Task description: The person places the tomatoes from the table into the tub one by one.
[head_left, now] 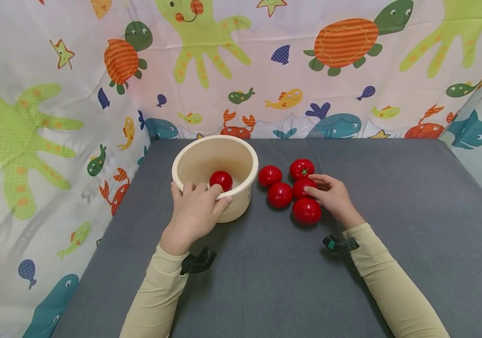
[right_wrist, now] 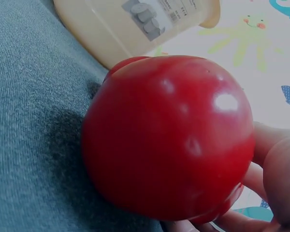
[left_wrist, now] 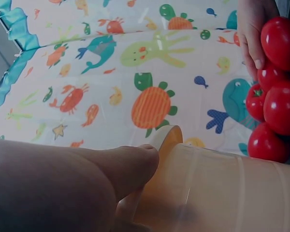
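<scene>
The left hand [head_left: 192, 216] grips the near rim of a round cream plastic tub [head_left: 241, 202]; the right hand [head_left: 335, 197] curls about a glossy, round red tomato [head_left: 299, 189], probably slippery, best cupped around its sides.

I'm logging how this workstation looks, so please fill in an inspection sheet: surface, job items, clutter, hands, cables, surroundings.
Surface: gray table with a fabric-like texture.
Job items: cream bucket upright, a printed label on its side; one tomato inside; five more tomatoes grouped on the table to its right.
Clutter: nothing seen.
Left hand: holds the bucket's near rim.
Right hand: touches the middle tomato of the group; how firmly it grips cannot be told.
Cables: nothing seen.
Surroundings: curtain printed with sea animals behind and at both sides; a dark device on each wrist.
</scene>
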Demonstrator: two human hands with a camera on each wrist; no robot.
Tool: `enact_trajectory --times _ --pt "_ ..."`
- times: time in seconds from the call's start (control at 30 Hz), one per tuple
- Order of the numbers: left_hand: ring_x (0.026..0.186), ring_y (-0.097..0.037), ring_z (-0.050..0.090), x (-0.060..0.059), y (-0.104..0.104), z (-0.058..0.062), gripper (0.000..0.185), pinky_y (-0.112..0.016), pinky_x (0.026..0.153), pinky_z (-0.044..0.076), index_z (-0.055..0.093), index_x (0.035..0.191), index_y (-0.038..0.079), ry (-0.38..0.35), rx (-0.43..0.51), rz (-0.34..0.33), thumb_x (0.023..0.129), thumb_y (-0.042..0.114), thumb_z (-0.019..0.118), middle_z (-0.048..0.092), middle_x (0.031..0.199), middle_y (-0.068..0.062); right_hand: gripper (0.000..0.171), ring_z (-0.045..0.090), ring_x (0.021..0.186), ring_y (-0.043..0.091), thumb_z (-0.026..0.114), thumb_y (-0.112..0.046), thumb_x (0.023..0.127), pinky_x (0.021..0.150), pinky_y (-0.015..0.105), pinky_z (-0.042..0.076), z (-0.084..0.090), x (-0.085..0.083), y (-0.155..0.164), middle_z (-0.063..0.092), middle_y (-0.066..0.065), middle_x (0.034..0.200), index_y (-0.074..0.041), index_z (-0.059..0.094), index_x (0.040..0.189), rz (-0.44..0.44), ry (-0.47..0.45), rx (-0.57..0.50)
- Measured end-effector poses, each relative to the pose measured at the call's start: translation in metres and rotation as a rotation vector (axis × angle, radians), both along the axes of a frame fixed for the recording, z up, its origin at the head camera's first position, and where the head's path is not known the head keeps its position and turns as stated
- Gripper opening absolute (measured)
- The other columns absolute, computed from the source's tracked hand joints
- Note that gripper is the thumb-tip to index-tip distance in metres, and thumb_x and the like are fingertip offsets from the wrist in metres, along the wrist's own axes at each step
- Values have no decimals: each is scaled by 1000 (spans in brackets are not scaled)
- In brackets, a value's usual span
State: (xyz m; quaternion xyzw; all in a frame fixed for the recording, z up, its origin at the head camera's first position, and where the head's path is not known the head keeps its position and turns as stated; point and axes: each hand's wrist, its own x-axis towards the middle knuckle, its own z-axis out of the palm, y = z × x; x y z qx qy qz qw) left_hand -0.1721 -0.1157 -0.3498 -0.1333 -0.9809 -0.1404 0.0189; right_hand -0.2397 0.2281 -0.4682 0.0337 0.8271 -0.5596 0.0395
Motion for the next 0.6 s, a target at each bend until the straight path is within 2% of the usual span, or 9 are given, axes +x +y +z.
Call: enact_trajectory --times 0.13,0.4,0.6 --pt "114 -42 51 0 -1 -1 28 -79 112 8 67 106 16 2 -2 -1 100 42 59 63 98 -13 50 55 111 27 67 -26 97 69 21 54 0 0 -1 57 25 139 -8 56 142 -10 4 6" --pt "114 -41 50 -1 -1 -1 30 -79 113 8 68 108 17 -1 0 -2 100 44 59 63 98 -13 52 57 108 25 67 -28 97 71 19 56 2 2 -2 55 24 142 -8 54 144 -30 -28 -17" --pt "113 -41 51 -1 -1 -1 30 -78 112 9 67 107 17 3 -3 -2 100 44 59 63 97 -13 54 59 100 16 67 -29 98 72 20 57 6 4 -2 54 22 141 -9 53 146 -34 -34 -44"
